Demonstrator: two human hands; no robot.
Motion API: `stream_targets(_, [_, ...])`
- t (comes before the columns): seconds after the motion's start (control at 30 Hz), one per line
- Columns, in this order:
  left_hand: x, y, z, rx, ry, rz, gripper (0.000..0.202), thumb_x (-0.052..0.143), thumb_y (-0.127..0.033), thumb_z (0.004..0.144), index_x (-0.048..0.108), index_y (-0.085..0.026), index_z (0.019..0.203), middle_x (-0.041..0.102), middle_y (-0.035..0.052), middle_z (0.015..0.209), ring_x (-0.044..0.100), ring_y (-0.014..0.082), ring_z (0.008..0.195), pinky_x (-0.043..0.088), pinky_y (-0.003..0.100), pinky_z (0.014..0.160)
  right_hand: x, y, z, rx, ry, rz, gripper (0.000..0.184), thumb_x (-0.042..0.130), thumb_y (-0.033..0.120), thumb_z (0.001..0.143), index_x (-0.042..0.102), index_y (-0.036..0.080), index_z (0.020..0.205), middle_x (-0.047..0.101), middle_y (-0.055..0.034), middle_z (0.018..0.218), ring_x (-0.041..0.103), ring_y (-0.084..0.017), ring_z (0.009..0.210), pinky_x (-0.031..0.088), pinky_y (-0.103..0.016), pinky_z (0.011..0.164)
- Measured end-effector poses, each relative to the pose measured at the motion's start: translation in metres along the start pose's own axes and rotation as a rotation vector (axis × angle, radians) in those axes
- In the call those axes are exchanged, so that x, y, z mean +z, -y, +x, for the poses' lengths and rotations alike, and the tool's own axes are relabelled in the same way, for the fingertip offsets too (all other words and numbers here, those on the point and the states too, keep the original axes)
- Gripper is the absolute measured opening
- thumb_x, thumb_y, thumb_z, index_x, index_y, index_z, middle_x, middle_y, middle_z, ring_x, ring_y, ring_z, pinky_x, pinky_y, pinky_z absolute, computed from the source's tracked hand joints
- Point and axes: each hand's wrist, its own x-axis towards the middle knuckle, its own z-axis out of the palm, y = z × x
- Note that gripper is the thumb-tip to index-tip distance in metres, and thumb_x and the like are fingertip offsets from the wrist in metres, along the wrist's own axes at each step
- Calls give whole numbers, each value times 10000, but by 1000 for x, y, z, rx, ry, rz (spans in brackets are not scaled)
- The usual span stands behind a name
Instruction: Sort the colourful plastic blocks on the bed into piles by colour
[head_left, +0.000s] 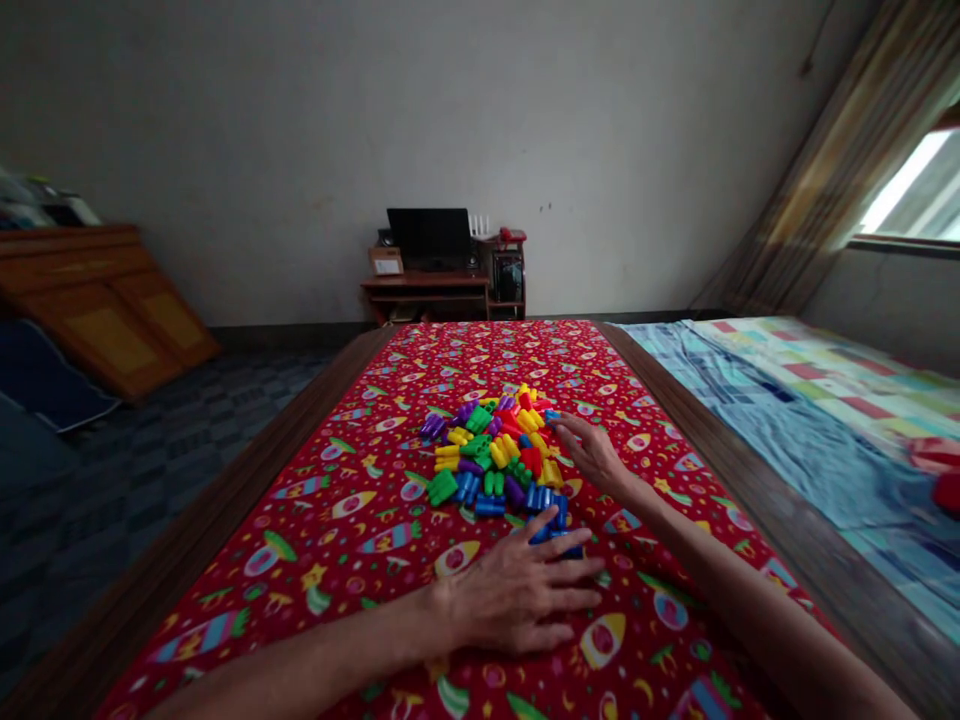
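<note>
A loose pile of plastic toy building blocks (501,455) in yellow, green, red, purple and blue lies on the red patterned cloth (337,560). At the near side of the pile, my left hand (521,590) is spread flat, palm down. Its index and middle fingers reach over a few blue blocks (574,550), partly covering them. My right hand (592,455) is at the right edge of the heap, fingers stretched forward. Their tips meet a blue block (551,415) at the far right; whether they press on it I cannot tell.
Dark wooden edges (667,415) border the cloth. On the right lies a bed with a checkered cover (817,385). A desk (427,283) with a monitor (429,236) stands against the far wall. A wooden cabinet (112,310) is on the left, and a curtain (817,170) hangs beside the window.
</note>
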Motion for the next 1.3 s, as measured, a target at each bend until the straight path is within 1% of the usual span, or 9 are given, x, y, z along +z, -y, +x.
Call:
stream_targets(0.23, [10,73,0,-278,13,129,396,428,-345,982,493,-310,1371,511,2,1453,302,244,1435,107,535,1197,4,-35,23,238,-29,111,373,459,359,877,729,143,1019,753,-96,987,699,-260,925,538,-387,836])
stream_targets(0.4, [6,86,-7,-504,-69,133,412,440,-369,976,490,-325,1383,440,2,1509,332,268,1415,99,573,1195,9,-43,44,334,-54,75,314,504,269,817,745,159,987,758,-89,988,703,-254,909,542,-393,833])
stream_targets(0.5, [-3,94,-11,-634,-184,86,388,373,-361,994,570,-266,1314,470,40,1485,378,259,1388,187,547,1188,7,-43,53,305,-83,5,291,522,219,787,759,169,950,765,-77,943,702,-244,890,533,-379,839])
stream_targets(0.63, [-16,128,-33,-773,-392,-12,455,291,-392,995,654,-188,1181,553,91,1398,467,232,1321,340,449,1143,-1,-39,65,241,-6,-33,271,533,221,799,765,171,929,766,-49,852,701,-216,790,532,-313,735])
stream_targets(0.77, [-3,168,-73,-1006,-595,-61,517,238,-411,963,650,-144,1122,642,125,1252,562,230,1215,407,428,1097,1,-27,75,124,172,-173,258,542,224,836,761,173,963,760,-53,874,693,-194,796,498,-260,708])
stream_targets(0.9, [19,184,-102,-1200,-621,-131,530,229,-443,929,621,-151,1136,668,134,1198,602,241,1166,454,430,1047,17,-13,79,10,380,-426,287,633,335,837,735,213,1076,750,-95,936,682,-222,868,478,-260,710])
stream_targets(1.0, [25,184,-107,-1254,-589,-170,525,235,-447,918,612,-158,1143,669,132,1208,608,250,1160,466,433,1028,24,-9,80,-25,433,-385,318,634,307,840,719,220,1134,748,-97,943,682,-218,846,468,-262,705])
stream_targets(1.1, [25,184,-107,-1212,-546,-157,508,267,-453,893,631,-159,1090,680,134,1181,614,262,1143,454,450,1036,16,-17,85,-18,337,-234,304,581,284,862,726,212,1119,751,-55,882,671,-178,736,454,-246,677])
stream_targets(1.3, [27,188,-110,-1133,-542,-138,496,276,-451,886,652,-158,1021,685,134,1149,619,259,1119,455,445,1039,-33,-77,92,245,-272,-346,384,524,425,883,692,131,1064,734,-121,891,646,-215,764,454,-286,704])
